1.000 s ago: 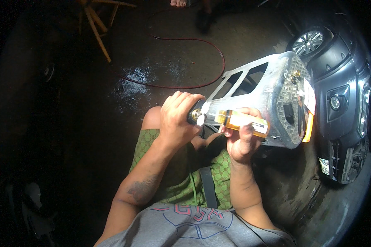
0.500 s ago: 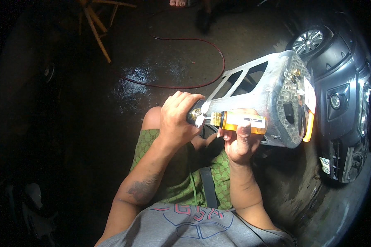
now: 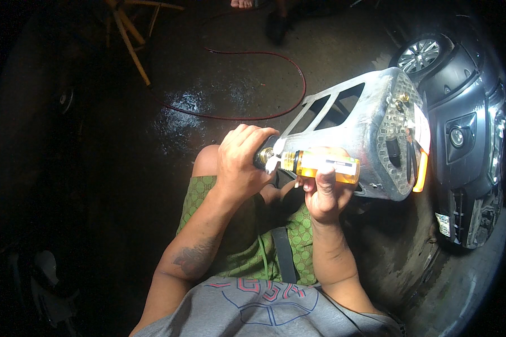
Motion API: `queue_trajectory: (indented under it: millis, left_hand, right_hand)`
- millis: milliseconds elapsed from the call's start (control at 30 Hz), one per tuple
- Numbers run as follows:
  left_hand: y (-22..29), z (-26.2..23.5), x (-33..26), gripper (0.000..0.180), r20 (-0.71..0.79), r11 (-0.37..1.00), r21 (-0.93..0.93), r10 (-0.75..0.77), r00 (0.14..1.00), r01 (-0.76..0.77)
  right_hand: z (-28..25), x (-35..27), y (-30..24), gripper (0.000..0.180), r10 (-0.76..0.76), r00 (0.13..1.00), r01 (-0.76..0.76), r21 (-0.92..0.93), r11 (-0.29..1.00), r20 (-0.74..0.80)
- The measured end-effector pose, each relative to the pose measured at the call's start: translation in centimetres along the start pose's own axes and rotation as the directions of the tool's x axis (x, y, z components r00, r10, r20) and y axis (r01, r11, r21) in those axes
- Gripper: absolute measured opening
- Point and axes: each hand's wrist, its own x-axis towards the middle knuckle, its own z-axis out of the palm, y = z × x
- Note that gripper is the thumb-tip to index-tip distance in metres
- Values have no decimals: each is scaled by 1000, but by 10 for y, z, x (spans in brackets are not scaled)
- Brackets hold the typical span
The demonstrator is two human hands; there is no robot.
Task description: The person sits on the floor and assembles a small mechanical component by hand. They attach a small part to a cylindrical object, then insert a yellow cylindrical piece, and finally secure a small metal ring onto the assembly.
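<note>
My left hand (image 3: 240, 160) is wrapped round a dark cylindrical piece (image 3: 260, 155) with a brass-coloured ring at its end. White flaps (image 3: 274, 163) stick out beside that ring. My right hand (image 3: 327, 194) holds an amber see-through cylinder (image 3: 312, 163) from below, thumb over its side. It has a pale label, a black collar and a ridged yellowish neck; whether it is a bottle or a tool handle I cannot tell. Its neck points left, close to the brass end. Just beyond both hands lies a grey housing (image 3: 371, 101) with large openings and a patterned end panel.
Brass fittings (image 3: 402, 101) and an orange part (image 3: 421, 173) show at the housing's end. A dark car (image 3: 461, 135) stands at the right. A red hose (image 3: 264, 118) curves over the wet floor. Yellow legs (image 3: 130, 50) stand far left; a person's foot (image 3: 243, 3) shows at the top.
My right hand has moved slightly left with the amber cylinder. Its neck is now nearer the brass end, and the thin shaft seen between them is mostly hidden. My left hand stays put.
</note>
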Motion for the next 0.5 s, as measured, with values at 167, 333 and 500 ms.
queue_trajectory:
  millis: [167,333,500]
  left_hand:
    - [0,-1,0,46,-4,1000,-7,-3,1000,3]
    - [1,0,-1,42,19,995,-94,-20,1000,21]
    - [1,1,-3,37,71,952,-292,-76,995,94]
  right_hand:
    - [1,1,-2,37,-68,997,69,-44,997,27]
    - [8,5,-7,52,75,991,-61,131,990,-108]
    - [13,6,-9,48,36,997,-27,139,990,-66]
